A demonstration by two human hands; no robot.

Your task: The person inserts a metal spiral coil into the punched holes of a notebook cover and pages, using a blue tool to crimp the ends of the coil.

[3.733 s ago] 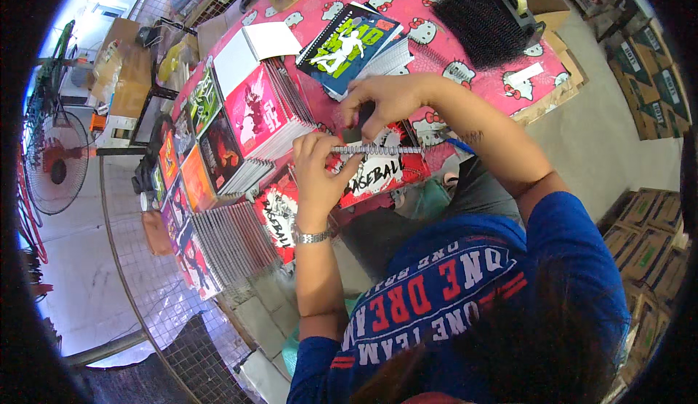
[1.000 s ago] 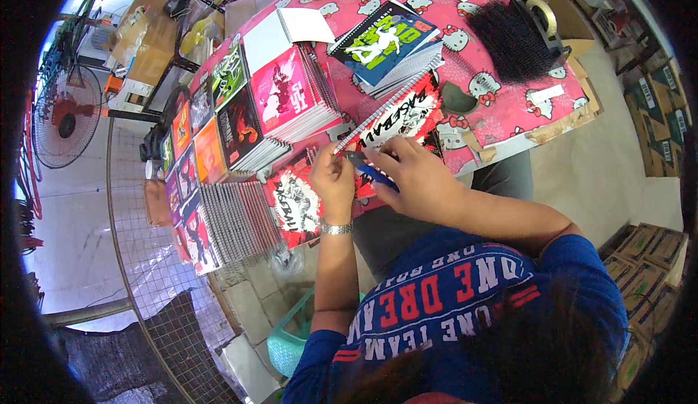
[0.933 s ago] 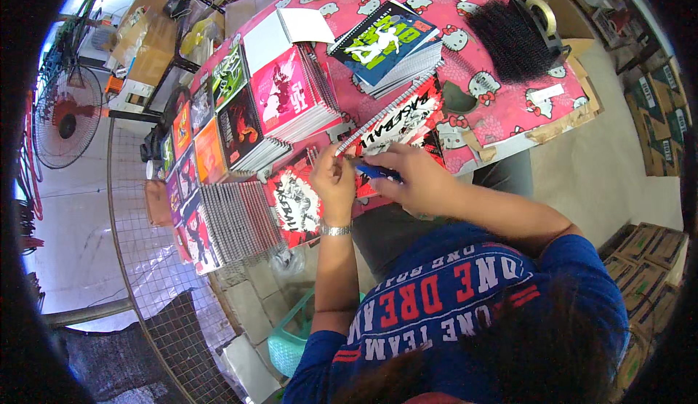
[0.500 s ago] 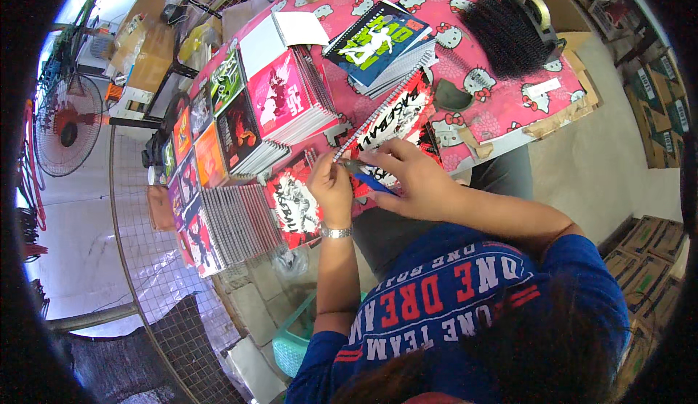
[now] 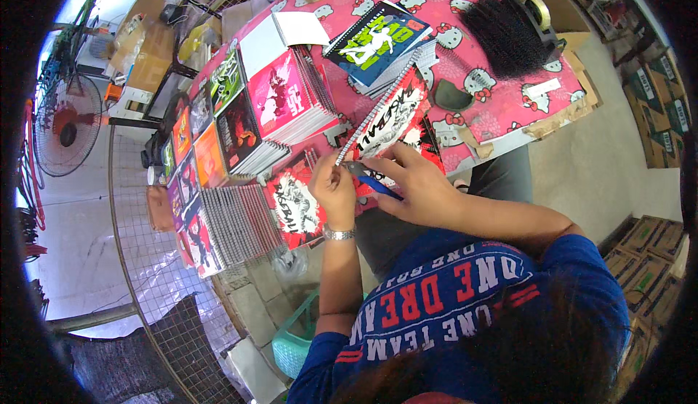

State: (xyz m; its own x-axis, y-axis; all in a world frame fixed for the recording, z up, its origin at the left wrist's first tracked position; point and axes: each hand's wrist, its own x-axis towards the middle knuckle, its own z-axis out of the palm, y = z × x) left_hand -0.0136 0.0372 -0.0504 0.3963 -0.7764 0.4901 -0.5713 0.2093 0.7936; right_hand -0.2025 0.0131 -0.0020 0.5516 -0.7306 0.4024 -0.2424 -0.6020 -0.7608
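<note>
A spiral notebook (image 5: 389,122) with a red, white and black cover is tilted up over the near edge of the table. My left hand (image 5: 334,193) is closed at the lower end of its wire spine. In my right hand (image 5: 418,186) is a pair of pliers (image 5: 374,184) with blue handles; their metal jaws are at that same spine end, close to my left fingers. Left of my left hand lies a matching notebook (image 5: 293,208) with its cover facing up. My fingers hide part of the cover and the exact bite of the jaws.
Stacks of spiral notebooks (image 5: 287,95) fill the left of the pink patterned table cover (image 5: 509,106). Behind the held notebook lie a blue-covered stack (image 5: 378,44) and a dark green piece (image 5: 454,96). Black wire coils (image 5: 502,37) stand beside a tape dispenser (image 5: 542,11).
The held notebook has tilted slightly and its cover now faces me a little more. The pliers and both hands have shifted only slightly at the spine end.
</note>
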